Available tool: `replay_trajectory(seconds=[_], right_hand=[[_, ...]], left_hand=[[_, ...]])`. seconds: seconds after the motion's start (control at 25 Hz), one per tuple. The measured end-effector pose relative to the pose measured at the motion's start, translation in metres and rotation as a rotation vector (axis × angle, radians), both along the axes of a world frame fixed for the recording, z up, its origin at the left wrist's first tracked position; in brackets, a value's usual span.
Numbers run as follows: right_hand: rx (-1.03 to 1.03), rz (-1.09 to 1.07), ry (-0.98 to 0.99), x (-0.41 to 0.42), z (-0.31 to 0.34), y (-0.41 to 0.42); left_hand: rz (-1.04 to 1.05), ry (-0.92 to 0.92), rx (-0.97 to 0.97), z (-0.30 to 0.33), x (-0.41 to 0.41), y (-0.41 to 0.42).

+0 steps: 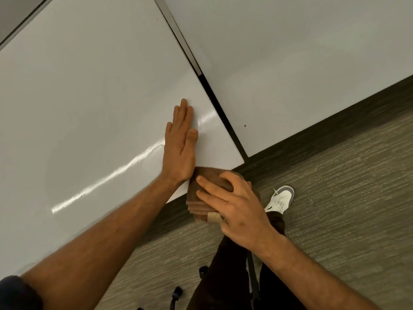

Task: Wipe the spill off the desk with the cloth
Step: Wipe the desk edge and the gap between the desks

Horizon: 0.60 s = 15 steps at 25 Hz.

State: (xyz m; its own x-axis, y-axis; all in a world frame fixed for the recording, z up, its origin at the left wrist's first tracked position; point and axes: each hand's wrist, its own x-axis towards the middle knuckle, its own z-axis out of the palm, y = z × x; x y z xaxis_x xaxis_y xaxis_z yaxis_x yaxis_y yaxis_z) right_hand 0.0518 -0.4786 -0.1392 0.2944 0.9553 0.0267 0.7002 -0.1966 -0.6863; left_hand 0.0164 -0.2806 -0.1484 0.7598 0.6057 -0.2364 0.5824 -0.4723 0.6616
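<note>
Brown cloth [207,189] under right hand's [237,206] grip.

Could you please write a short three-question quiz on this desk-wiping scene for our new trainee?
1. True or false: the left hand lies flat, fingers straight, on the white desk.
2. Which hand holds the folded brown cloth?
A. the left hand
B. the right hand
C. both hands
3. Fill in: the cloth sits at the desk's near ____, partly over the carpeted floor.

Key:
1. True.
2. B: the right hand's fingers curl over the cloth, while the left hand rests beside it on the desk.
3. Edge; it is close to the corner, beside the gap between the two desks.
</note>
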Motion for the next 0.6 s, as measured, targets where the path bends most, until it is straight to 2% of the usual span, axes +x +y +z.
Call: replay_trajectory(seconds=[0.12, 0.24, 0.32, 0.4, 0.52, 0.6], right_hand=[[-0.009, -0.061, 0.353, 0.008, 0.002, -0.021], [0.088, -0.457, 0.843, 0.032, 0.001, -0.051], [0.129, -0.71, 1.071, 0.053, 0.001, -0.058], [0.081, -0.784, 1.17, 0.068, -0.005, -0.047], [-0.09, -0.652, 1.17, 0.074, -0.014, -0.018], [-0.164, -0.649, 1.194, 0.075, -0.023, -0.01]], left_hand=[[-0.064, 0.118, 0.225, -0.011, 0.003, -0.008], [-0.096, 0.205, 0.369, -0.023, 0.006, -0.01], [-0.099, 0.212, 0.4, -0.026, 0.006, -0.009], [-0.091, 0.225, 0.427, -0.028, 0.003, -0.01], [-0.087, 0.232, 0.449, -0.03, 0.002, -0.012], [-0.089, 0.22, 0.465, -0.031, 0.003, -0.011]])
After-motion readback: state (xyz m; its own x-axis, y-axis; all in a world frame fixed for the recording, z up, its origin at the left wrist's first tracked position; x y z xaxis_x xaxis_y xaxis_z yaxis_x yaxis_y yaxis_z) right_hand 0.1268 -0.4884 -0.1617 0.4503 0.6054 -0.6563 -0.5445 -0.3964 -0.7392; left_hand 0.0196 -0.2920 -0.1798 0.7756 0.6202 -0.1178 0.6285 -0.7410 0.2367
